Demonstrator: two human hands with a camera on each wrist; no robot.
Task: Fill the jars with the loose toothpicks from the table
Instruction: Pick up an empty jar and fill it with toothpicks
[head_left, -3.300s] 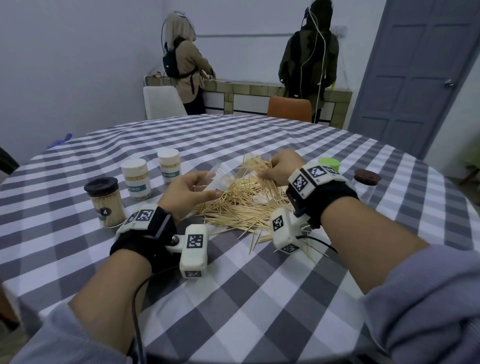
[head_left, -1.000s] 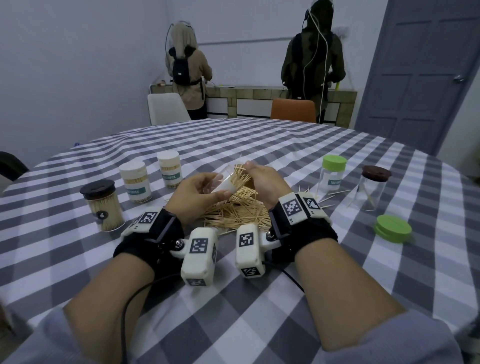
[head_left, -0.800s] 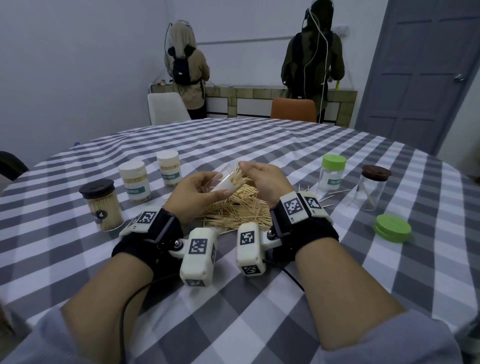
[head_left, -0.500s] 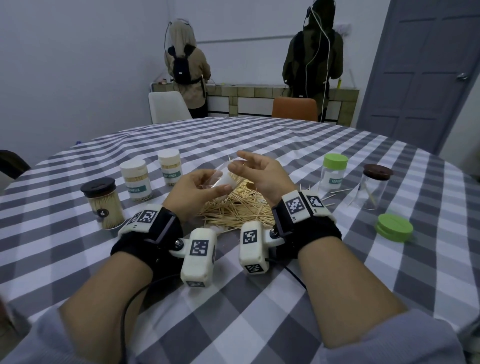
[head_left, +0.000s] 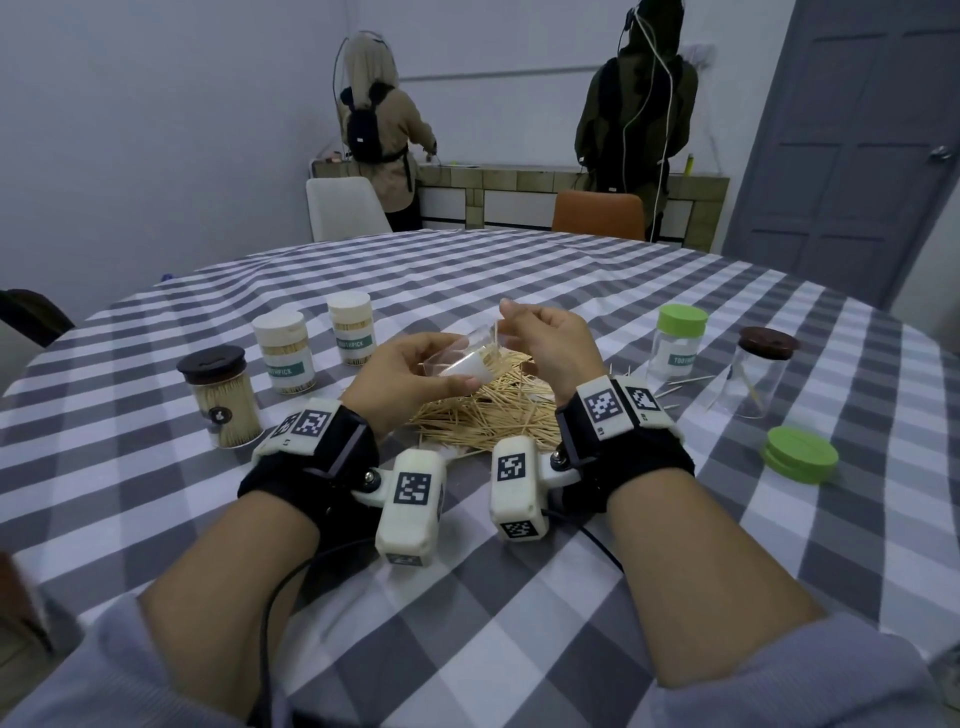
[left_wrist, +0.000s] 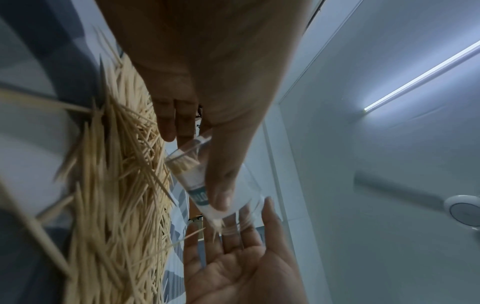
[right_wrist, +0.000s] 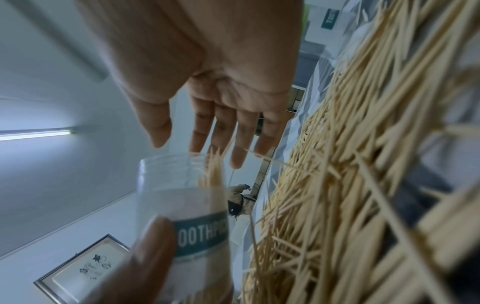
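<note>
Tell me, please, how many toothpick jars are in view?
6: three capped jars at the left, two at the right, and an open jar held in the left hand.

A small clear plastic jar (head_left: 464, 358) with a white label and a teal band is seen at the centre of the head view, tilted with its open mouth towards the upper right. A few pale wooden toothpicks (right_wrist: 214, 174) are lodged in it, their tips projecting past the rim. Below and behind it, a loose heap of toothpicks (head_left: 485, 415) is spread on the checked cloth at mid-frame. At the left, three capped jars filled with toothpicks are stood upright: one dark-lidded (head_left: 221, 397), two white-lidded (head_left: 283, 351) (head_left: 351, 332). At the right, a green-lidded jar (head_left: 677, 345) and a brown-lidded, nearly empty jar (head_left: 755, 371) are stood upright.
</note>
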